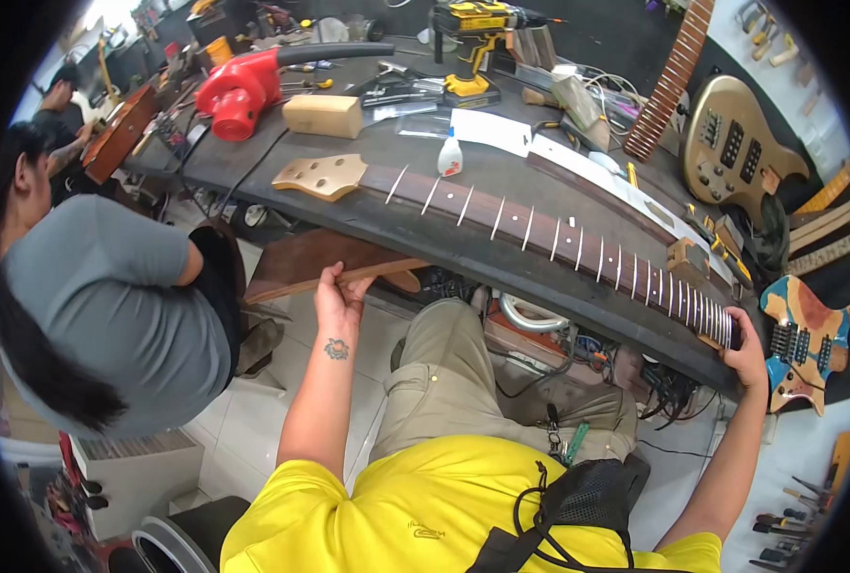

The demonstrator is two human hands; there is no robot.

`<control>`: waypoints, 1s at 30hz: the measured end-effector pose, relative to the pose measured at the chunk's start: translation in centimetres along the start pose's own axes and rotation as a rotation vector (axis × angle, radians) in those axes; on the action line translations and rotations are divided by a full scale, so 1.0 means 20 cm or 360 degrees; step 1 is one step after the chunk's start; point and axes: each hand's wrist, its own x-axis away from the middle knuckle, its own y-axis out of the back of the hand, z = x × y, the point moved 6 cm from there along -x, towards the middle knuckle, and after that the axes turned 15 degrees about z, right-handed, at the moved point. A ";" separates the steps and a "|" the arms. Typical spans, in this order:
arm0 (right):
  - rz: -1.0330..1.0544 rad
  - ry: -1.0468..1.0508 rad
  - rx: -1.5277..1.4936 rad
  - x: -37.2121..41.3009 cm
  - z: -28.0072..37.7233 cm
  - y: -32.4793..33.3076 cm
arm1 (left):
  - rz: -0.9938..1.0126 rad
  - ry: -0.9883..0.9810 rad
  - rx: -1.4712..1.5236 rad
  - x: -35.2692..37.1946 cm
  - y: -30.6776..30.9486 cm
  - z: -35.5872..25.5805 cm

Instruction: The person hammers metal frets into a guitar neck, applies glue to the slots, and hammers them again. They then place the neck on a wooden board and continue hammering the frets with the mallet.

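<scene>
A guitar neck [511,219] with a dark fretboard, white fret lines and a pale headstock lies across the dark workbench. My right hand [746,352] is closed around its far right end. Below the bench's front edge, my left hand [341,294] touches the lower edge of a dark brown wooden board [320,258], fingers bent against it; part of the board is hidden under the bench. A small white glue bottle [450,154] stands just behind the neck, near the headstock.
On the bench [396,224] are a red blower [239,95], a wood block [322,116], a yellow drill [471,48] and a long white strip [616,181]. Guitar bodies [742,148] stand at the right. A person in grey [119,296] sits close at left; another person [60,110] is behind.
</scene>
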 end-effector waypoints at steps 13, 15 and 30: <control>0.0009 0.0456 -0.0353 0.18 0.31 0.31 | 0.0077 0.0248 -0.0325 1.07 -0.10 -0.21; 0.0017 0.0681 -0.0353 0.22 0.31 0.40 | 0.0153 0.0311 -0.0281 1.23 -0.20 -0.24; 0.0028 0.0726 -0.0215 0.30 0.69 0.42 | 0.0784 0.0511 -0.0261 1.26 -0.94 0.01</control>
